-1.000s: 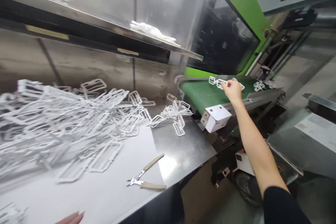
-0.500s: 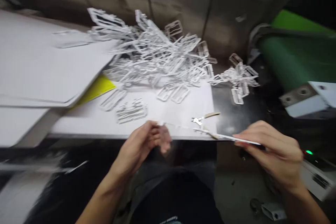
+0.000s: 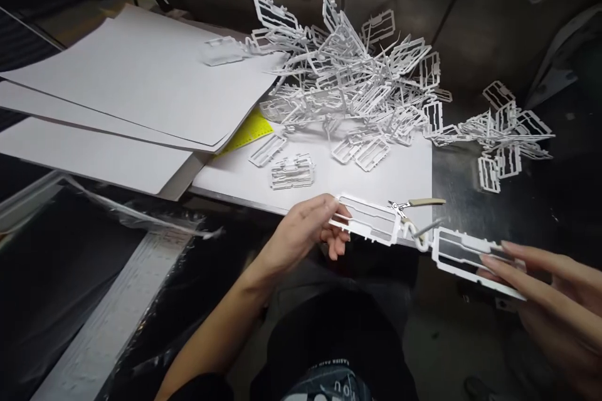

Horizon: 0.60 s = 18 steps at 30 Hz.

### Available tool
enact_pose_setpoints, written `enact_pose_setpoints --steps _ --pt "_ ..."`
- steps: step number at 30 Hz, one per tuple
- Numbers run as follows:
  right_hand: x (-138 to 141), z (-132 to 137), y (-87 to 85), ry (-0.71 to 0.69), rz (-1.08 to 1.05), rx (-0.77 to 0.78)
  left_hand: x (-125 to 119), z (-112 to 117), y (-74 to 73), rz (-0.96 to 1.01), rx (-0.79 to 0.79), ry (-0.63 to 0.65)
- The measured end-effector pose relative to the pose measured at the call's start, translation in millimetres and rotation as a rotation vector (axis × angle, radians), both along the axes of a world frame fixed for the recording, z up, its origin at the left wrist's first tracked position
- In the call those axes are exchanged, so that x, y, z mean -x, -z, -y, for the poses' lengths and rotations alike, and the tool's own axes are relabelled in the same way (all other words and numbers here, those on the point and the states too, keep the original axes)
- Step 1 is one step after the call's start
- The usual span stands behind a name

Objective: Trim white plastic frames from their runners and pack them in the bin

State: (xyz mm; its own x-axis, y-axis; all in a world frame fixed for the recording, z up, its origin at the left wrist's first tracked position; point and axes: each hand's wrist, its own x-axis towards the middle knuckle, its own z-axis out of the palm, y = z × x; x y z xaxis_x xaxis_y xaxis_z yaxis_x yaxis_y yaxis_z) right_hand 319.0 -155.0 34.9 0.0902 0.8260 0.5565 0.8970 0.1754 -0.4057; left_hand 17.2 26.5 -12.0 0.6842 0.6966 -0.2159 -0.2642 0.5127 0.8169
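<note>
I hold a white moulded plastic piece (image 3: pixel 414 241), two flat frames joined by a thin runner, in front of the table edge. My left hand (image 3: pixel 305 232) pinches its left frame (image 3: pixel 369 220) between thumb and fingers. My right hand (image 3: pixel 550 294) grips the right frame (image 3: pixel 463 255) with long fingers laid along it. Small cutters with beige handles (image 3: pixel 416 205) lie on the table just behind the piece. A big heap of white plastic frames (image 3: pixel 348 84) is piled further back.
Large white sheets (image 3: pixel 136 91) overlap at the left, with a yellow piece (image 3: pixel 249 133) poking out from under them. A smaller cluster of frames (image 3: pixel 505 135) lies on the dark metal at the right. A small stack of parts (image 3: pixel 292 172) lies near the table edge. A clear plastic bag (image 3: pixel 132 225) sits below left.
A second ago my right hand reached to a piece on the green conveyor. The view has since swung down to the table, and both hands now hold that piece at the table edge.
</note>
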Motion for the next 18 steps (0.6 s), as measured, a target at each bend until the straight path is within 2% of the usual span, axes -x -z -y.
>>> enact_pose_setpoints --steps 3,7,11,14,16,18 --pt "2.6 -4.7 0.2 0.047 0.038 -0.031 5.3 2.9 -0.1 -0.042 -0.045 -0.044" --pt "11.4 -11.0 -0.4 0.092 -0.34 -0.003 10.7 4.5 0.5 -0.056 -0.056 -0.099" --pt "8.5 -10.5 0.3 0.123 -0.771 0.229 12.1 3.4 0.3 -0.092 -0.065 -0.152" --pt "3.3 -10.3 -1.0 0.057 -1.025 0.399 13.1 3.1 0.2 -0.122 -0.109 -0.156" --pt "2.0 -12.2 -2.5 0.049 -1.083 0.422 14.7 2.6 1.4 -0.209 -0.248 -0.158" --pt "1.7 -14.7 -3.2 0.062 -1.086 0.398 16.7 1.2 4.1 -0.331 -0.512 -0.181"
